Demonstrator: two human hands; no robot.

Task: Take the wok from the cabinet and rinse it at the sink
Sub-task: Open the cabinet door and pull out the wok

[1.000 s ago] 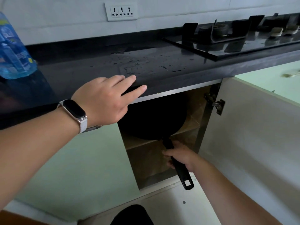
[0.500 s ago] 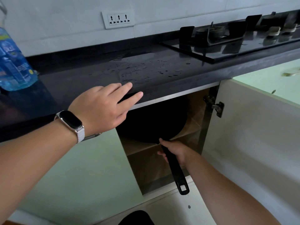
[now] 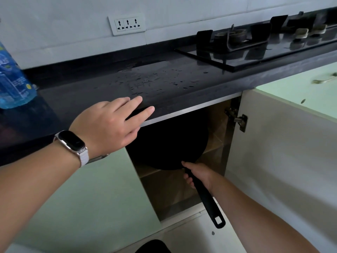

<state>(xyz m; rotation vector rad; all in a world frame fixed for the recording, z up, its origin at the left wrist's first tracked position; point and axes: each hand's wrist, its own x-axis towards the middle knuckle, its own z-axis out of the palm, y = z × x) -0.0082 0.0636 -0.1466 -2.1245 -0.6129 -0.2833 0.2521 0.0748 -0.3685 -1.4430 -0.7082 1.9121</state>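
Note:
A black wok [image 3: 169,143] sits on the upper shelf of the open cabinet [image 3: 217,143] under the counter, its long black handle [image 3: 209,203] sticking out and down toward me. My right hand [image 3: 198,175] is wrapped around the handle close to the bowl. My left hand [image 3: 111,125], with a dark watch on the wrist, lies flat with spread fingers on the front edge of the black countertop [image 3: 164,83], just above the cabinet opening. The upper part of the wok is hidden in shadow under the counter. The sink is out of view.
The cabinet door [image 3: 282,161] stands swung open to the right. A gas hob [image 3: 255,44] sits at the counter's back right, a blue bottle [image 3: 11,81] at the far left. Water drops dot the countertop. A wall socket [image 3: 126,24] is above.
My right hand has slid up the handle toward the wok's bowl, and the handle now hangs further out of the cabinet. My left hand stays on the counter edge.

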